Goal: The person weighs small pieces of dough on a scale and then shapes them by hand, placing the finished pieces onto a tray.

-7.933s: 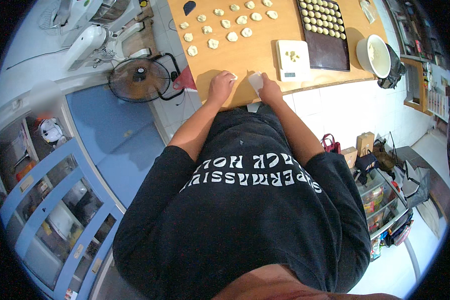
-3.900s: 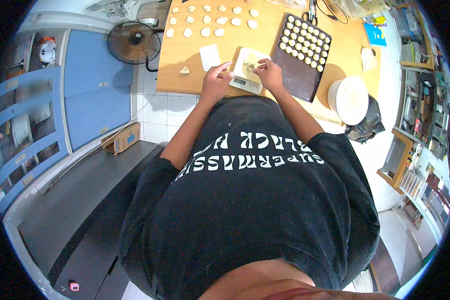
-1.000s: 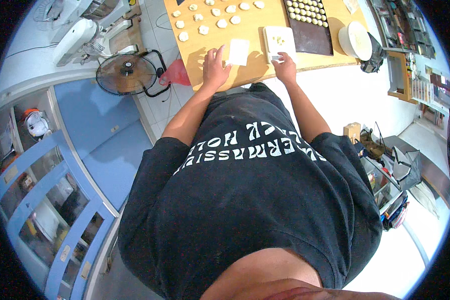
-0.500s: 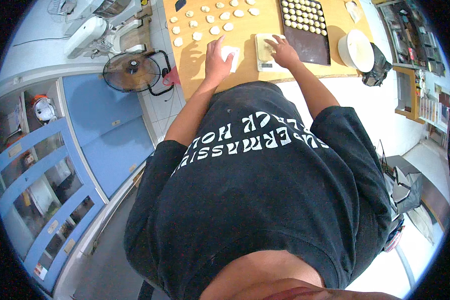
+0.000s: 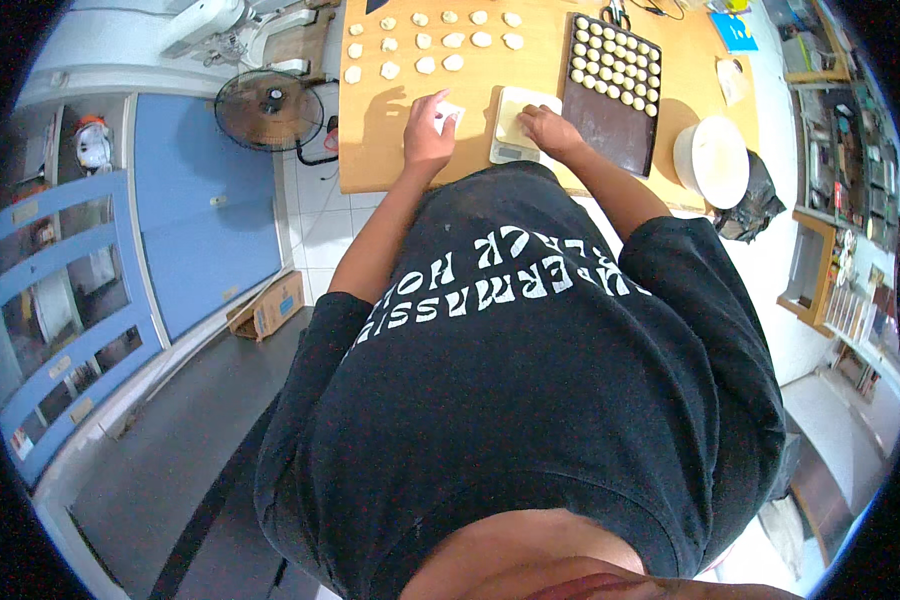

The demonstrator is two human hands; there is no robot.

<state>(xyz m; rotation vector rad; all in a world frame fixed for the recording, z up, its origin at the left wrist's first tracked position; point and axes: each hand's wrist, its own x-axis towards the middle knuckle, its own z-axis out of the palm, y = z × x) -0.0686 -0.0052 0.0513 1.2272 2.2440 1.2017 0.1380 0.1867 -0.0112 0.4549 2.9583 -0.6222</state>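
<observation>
My left hand (image 5: pixel 429 133) is over the near part of the wooden table, fingers curled toward the thumb. Between them is a flat white piece (image 5: pixel 452 117), its exact kind not clear. Just to the right lies a pale kitchen scale (image 5: pixel 511 101) with a cream-coloured top. Over its right side, my right hand (image 5: pixel 550 131) has its fingers bent together and pointing down. Whatever they pinch is hidden by the fingers. Beyond my left hand, several flattened pale dough pieces (image 5: pixel 424 65) lie in rows.
Right of the scale lies a dark baking tray (image 5: pixel 610 133), its far part filled with rows of round dough balls (image 5: pixel 610 68). A white bowl (image 5: pixel 712 163) stands near the table's right edge, beside a black plastic bag (image 5: pixel 753 200). A floor fan (image 5: pixel 270 108) is at the left.
My right hand's fingers, spread over the scale before, are now drawn together on it. My left hand has curled in more around the white piece. The whole view has shifted slightly.
</observation>
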